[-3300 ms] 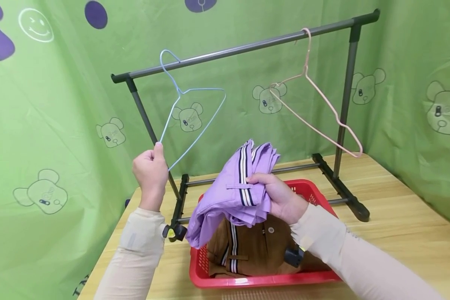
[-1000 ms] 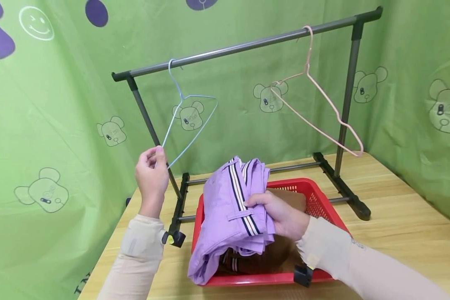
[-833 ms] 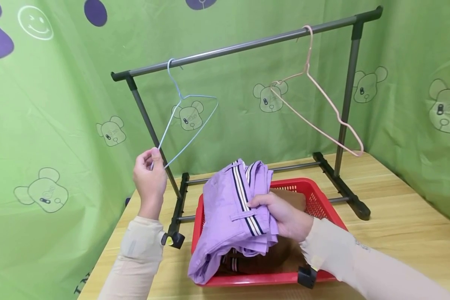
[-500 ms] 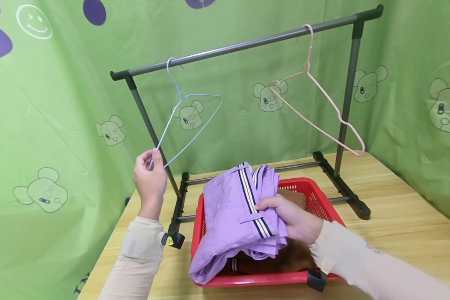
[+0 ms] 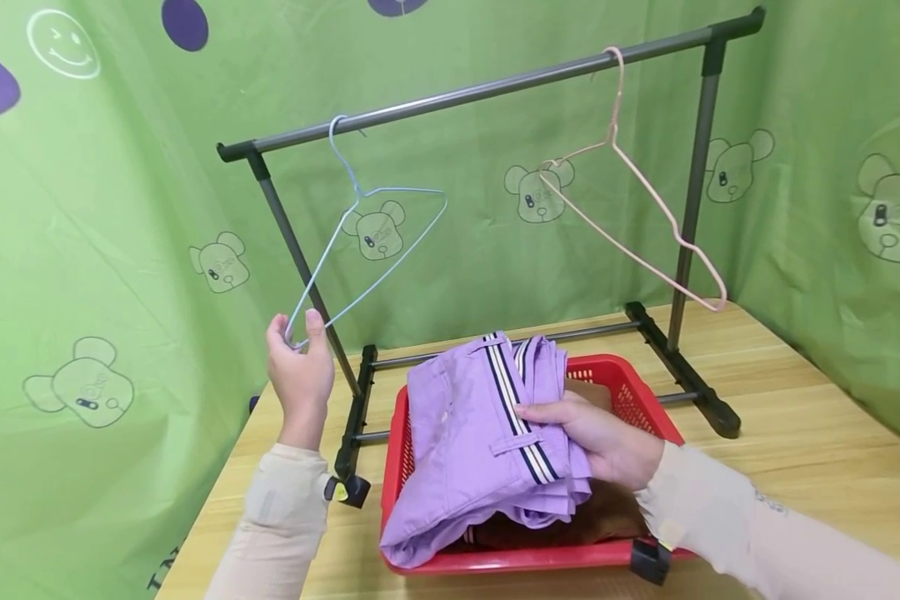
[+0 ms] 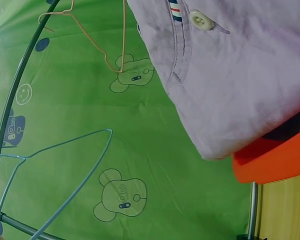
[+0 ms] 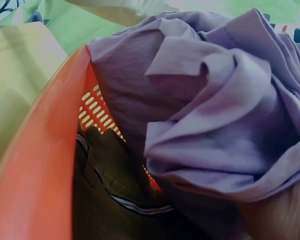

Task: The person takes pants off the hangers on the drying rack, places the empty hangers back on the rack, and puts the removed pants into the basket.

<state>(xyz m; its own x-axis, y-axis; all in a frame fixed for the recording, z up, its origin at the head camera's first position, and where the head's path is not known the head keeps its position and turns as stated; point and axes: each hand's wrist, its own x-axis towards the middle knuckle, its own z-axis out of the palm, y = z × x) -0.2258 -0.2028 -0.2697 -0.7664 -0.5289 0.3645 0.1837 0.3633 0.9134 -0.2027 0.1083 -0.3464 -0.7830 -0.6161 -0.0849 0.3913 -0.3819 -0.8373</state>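
A light-blue wire hanger (image 5: 393,267) hangs by its hook from the rack's bar on the left. Its lower near corner lies between the thumb and fingers of my left hand (image 5: 303,379), which stand apart around the wire. My right hand (image 5: 607,437) grips the folded purple trousers (image 5: 450,442) at the waistband, thumb over the black-and-white striped band. A belt loop shows near the thumb, and a button (image 6: 201,20) shows in the left wrist view. The trousers lie over the red basket (image 5: 487,562), covering much of the brown striped garment (image 7: 115,170) inside it.
A pink hanger (image 5: 663,212) hangs bare on the right part of the grey clothes rack (image 5: 450,100). The rack's black feet (image 5: 690,383) stand on the wooden table (image 5: 810,433) behind the basket. A green printed curtain (image 5: 120,217) surrounds the table.
My left hand has lowered the blue hanger's hook onto the bar, and its fingers have spread from the wire. The right hand has moved the trousers down and rightward over the basket.
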